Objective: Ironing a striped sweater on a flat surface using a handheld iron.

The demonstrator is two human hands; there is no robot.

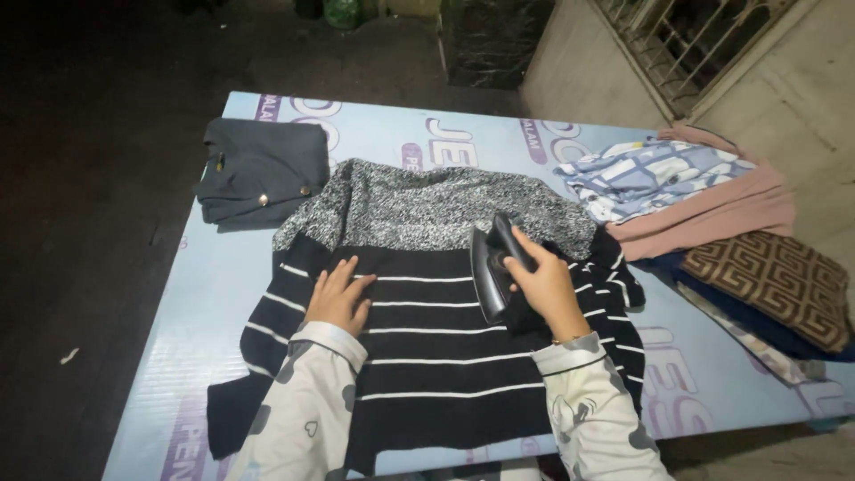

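L hand [338, 298]: I see it flat, palm down on striped sweater [427, 356], fingers spread, gripping nothing.
R hand [545, 289]: fingers wrapped tight round handle of dark iron [494, 267].
Iron: tilted on sweater, right of centre, at edge of its speckled grey top part.
Sweater: spread mid-table [223, 294], light blue printed top.
Far L: folded dark garment [260, 169] w/ buttons.
Far R: clothes pile [712, 214], blue-white, pink, brown patterned; no containers.

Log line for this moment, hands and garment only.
left hand: flat on striped sweater | right hand: gripping iron, on sweater | sweater: spread on table
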